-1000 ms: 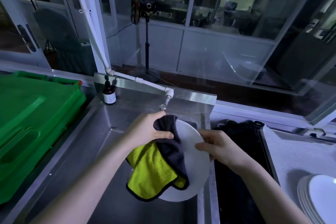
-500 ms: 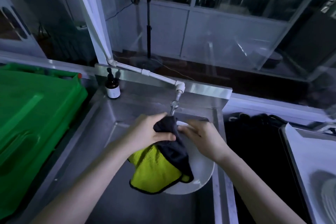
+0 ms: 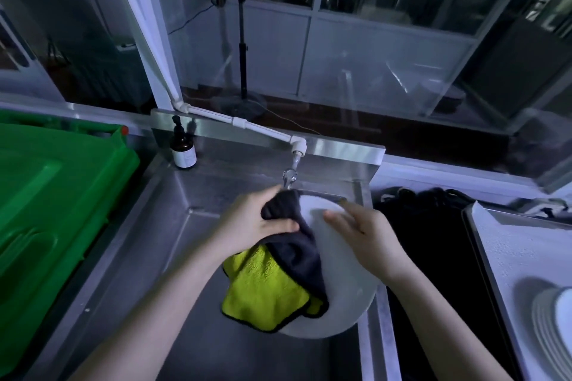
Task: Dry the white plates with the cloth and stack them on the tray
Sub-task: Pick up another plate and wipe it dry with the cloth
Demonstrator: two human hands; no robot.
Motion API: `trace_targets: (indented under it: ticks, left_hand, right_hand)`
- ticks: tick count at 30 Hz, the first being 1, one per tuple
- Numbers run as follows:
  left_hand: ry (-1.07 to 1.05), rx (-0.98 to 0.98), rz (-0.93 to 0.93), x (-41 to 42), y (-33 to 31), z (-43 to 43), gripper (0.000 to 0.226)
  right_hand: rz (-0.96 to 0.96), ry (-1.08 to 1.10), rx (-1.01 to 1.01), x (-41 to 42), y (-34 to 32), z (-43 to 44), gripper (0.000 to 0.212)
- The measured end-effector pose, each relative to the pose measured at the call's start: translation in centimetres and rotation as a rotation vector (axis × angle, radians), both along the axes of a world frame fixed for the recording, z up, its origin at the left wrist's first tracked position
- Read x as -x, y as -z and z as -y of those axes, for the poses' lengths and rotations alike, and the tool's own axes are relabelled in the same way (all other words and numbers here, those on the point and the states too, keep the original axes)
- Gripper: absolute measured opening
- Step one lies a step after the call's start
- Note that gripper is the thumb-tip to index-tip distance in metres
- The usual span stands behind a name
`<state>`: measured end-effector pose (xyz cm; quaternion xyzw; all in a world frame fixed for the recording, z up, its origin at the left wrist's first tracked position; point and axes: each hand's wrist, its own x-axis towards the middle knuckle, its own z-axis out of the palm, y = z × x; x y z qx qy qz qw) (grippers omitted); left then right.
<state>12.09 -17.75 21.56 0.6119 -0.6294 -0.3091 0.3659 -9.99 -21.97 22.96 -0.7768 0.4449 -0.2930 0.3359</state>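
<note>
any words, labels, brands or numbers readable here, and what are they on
No text can be read anywhere.
brown pump bottle: white label, print too blurred to read.
glass at upper right: pale marks, too blurred to read.
white plate, cloth, green bin: no print shows.
</note>
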Motion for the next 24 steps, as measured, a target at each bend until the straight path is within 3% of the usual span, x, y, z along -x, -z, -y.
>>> trace_targets:
  ticks: [3, 7, 9, 12, 15, 17, 20, 22, 24]
  left_hand:
    - [0.058, -0.036, -0.010, 0.7, -0.4, -0.2, 0.071]
    - [-0.228, 0.103, -0.207, 1.8, 0.1, -2.1, 0.045]
    - [-0.264, 0.126, -0.225, 2.5, -0.2, -3.1, 0.044]
    - [-0.140, 0.099, -0.073, 2.6, -1.1, -3.8, 0.052]
    - [0.039, 0.045, 0.130, 3.4, -2.9, -4.2, 0.050]
    - [0.099, 0.006, 0.235, 4.5, -3.5, -4.6, 0.048]
    - [-0.015, 0.075, 0.073, 5.2, -3.1, -4.9, 0.050]
    - [-0.212, 0.180, -0.151, 5.5, -2.3, -5.1, 0.040]
    - [-0.451, 0.198, -0.369, 6.8, -1.5, -5.6, 0.023]
  right_hand:
    - [-0.055, -0.069, 0.080, 0.3, -1.2, -0.1, 0.034]
    - [0.303, 0.167, -0.124, 2.1, -0.7, -1.1, 0.034]
    - [0.403, 0.254, -0.232, 2.7, 0.1, -1.7, 0.048]
    - [0.334, 0.171, -0.237, 3.8, 0.1, -2.6, 0.066]
    - [0.146, -0.027, -0.115, 4.5, -1.5, -2.9, 0.048]
    - [0.025, -0.147, -0.027, 4.3, -2.7, -3.1, 0.048]
    - [0.081, -0.153, -0.057, 4.8, -3.4, -2.4, 0.056]
    - [0.298, 0.013, -0.162, 5.3, -3.4, -2.2, 0.052]
    - [0.614, 0.259, -0.299, 4.8, -2.4, -2.9, 0.032]
